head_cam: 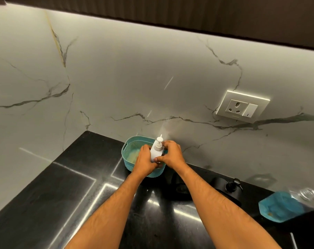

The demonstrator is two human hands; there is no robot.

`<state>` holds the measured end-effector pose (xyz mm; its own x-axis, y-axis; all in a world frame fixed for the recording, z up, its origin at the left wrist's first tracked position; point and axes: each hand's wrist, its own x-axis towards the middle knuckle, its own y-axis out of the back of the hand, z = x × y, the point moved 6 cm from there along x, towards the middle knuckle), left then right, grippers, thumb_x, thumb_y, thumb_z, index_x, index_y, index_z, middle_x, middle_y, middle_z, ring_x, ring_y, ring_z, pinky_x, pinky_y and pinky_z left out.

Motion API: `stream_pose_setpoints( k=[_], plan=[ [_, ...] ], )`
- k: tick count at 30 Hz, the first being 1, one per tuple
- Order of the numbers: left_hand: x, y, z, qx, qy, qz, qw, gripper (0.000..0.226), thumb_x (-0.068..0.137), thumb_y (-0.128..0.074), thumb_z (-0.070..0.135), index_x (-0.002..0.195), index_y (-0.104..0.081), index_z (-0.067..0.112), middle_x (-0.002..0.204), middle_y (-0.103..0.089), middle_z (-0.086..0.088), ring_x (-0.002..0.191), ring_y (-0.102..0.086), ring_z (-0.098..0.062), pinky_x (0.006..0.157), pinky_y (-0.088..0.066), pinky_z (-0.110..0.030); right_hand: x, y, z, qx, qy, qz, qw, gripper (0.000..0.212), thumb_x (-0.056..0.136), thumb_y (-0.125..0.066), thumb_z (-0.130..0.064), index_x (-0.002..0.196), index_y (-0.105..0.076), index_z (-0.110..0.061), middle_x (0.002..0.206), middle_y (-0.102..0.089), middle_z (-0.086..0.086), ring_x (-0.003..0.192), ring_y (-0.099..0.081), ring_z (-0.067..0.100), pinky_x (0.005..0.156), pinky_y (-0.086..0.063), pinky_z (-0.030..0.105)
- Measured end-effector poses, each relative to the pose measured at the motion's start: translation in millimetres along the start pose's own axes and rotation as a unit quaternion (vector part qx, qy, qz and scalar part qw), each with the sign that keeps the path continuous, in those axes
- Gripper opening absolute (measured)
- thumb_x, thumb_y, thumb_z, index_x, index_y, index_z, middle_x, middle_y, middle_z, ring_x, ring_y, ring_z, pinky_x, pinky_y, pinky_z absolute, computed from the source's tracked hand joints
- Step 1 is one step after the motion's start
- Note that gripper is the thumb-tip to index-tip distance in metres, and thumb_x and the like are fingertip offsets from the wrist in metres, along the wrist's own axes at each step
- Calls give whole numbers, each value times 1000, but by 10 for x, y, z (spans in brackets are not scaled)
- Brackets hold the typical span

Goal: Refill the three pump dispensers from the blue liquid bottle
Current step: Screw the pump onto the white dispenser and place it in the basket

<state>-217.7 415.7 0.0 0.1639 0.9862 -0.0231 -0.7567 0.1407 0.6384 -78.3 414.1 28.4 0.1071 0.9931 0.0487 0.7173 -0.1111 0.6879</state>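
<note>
white pump dispenser (157,150) upright over the teal basket (130,147) at the back of the black table (62,186). left hand (145,161) and right hand (171,153) both wrapped round it. blue liquid bottle (285,205) at right, partly full, uncapped. black dispenser (231,186) beside it.

Glossy black stone counter (66,178), perforated teal plastic basket (130,147).

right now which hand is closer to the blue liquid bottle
Right. The right hand grips the white dispenser over the basket, on the side toward the blue liquid bottle; the left hand is farther.
</note>
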Motion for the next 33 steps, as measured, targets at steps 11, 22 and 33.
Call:
stream_pose_setpoints(
  k=[11, 22, 33],
  plan=[
    [79, -24, -56, 48, 24, -48, 997, 57, 71, -90, 16, 114, -54, 7, 112, -66, -10, 97, -65, -28, 80, -56, -43, -40, -66, 25, -60, -45, -3, 997, 68, 52, -101, -27, 111, -72, -8, 114, -65, 9, 102, -63, 24, 81, -46, 27],
    [71, 12, 25, 67, 7, -79, 995, 47, 71, -85, 15, 113, -65, 8, 109, -72, -8, 100, -68, -28, 85, -57, -39, -82, -40, -56, -95, -45, -14, 994, 59, 57, -99, -30, 105, -70, -11, 115, -63, 8, 103, -62, 24, 85, -51, 31],
    [-29, 63, 84, 48, 23, -60, 997, 50, 68, -89, 19, 112, -67, 10, 104, -73, -5, 92, -68, -22, 76, -54, -32, -152, 0, -129, -98, -33, -20, 994, 54, 64, -95, -22, 110, -70, -10, 116, -66, 10, 103, -63, 27, 88, -54, 38]
  ],
)
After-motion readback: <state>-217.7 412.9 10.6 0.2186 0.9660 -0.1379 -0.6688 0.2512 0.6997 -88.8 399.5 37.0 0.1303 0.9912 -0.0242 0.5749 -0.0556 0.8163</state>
